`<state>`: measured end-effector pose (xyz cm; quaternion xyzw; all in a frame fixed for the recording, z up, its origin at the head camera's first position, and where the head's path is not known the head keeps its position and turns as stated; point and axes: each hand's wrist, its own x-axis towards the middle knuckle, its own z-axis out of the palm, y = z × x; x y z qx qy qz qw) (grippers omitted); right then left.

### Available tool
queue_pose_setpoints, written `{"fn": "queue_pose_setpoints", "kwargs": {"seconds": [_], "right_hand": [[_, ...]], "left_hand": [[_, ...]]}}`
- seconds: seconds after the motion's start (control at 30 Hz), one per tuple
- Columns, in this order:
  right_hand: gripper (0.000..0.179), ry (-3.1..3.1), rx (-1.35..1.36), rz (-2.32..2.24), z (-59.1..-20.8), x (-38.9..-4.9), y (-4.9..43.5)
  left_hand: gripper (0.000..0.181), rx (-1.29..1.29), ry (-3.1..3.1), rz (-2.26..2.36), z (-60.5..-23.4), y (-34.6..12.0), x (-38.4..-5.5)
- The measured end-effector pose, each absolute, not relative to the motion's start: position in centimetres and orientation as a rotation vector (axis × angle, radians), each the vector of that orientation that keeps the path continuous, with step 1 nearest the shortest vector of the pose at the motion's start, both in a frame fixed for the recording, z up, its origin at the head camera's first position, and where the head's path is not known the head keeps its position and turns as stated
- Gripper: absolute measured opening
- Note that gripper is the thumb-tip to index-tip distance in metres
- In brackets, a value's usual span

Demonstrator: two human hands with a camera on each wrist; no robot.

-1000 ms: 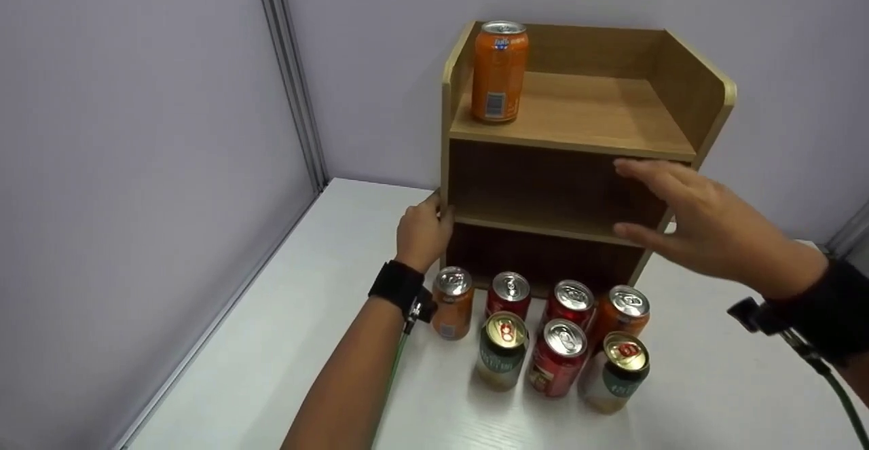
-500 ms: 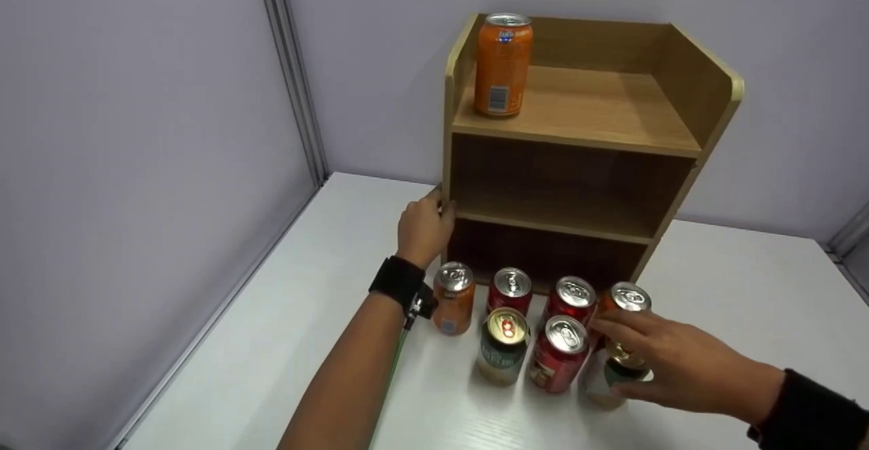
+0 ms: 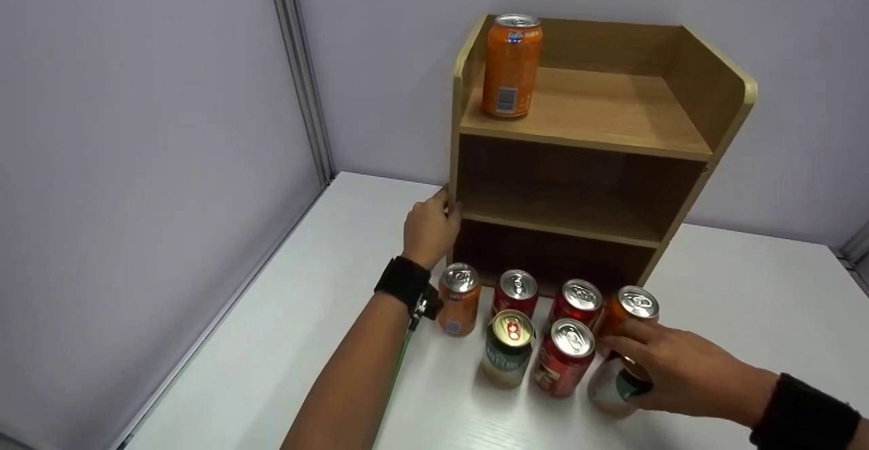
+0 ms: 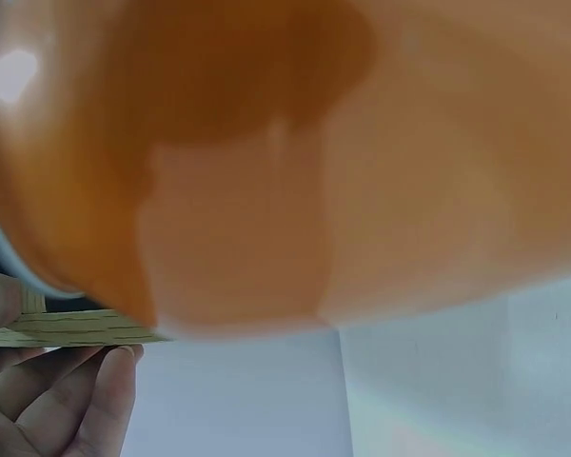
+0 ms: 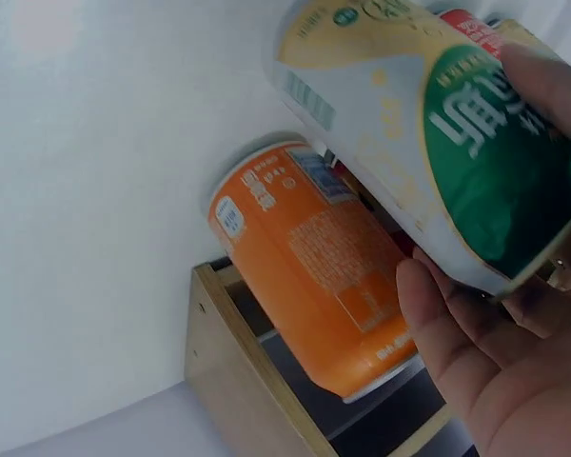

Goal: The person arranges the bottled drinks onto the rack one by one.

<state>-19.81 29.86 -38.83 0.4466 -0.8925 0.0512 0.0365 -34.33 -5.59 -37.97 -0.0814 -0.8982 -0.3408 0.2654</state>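
Observation:
My right hand (image 3: 686, 372) grips a green-and-white drink can (image 5: 428, 143) around its upper part, thumb on one side and fingers on the other. In the head view that can is the front-right one of a group, its lid mostly hidden by the hand. An orange can (image 5: 314, 257) stands just behind it. With my left hand (image 3: 431, 233) I hold the left side panel of a small wooden shelf (image 3: 611, 107), the thumb on its inner face. Close to my left wrist stands another orange can (image 3: 459, 307), which fills much of the left wrist view.
One orange can (image 3: 512, 66) stands on the shelf's top board, at the left. Two red cans (image 3: 518, 287) are in the back row before the shelf. Another green can (image 3: 508, 355) and a red can (image 3: 563, 362) stand in front on the white table (image 3: 271, 341).
My right hand has come down from in front of the shelf to the front-right green-and-white can and now grips it. My left hand keeps its hold on the shelf panel.

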Motion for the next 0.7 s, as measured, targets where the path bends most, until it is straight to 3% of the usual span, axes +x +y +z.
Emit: {"fn": "queue_pose_setpoints", "kwargs": {"seconds": [0.27,0.7], "right_hand": [[0.066,-2.734,1.367,0.113,-33.6,-19.1,29.8],[0.087,-2.618,1.040,0.114,-15.7,-23.3,26.3]], "left_hand": [[0.023,-0.238,-2.405,-0.906,-38.0,-5.4,-34.4],[0.024,-0.211,-2.407,-0.924,-38.2,-5.9,-34.3]]}}
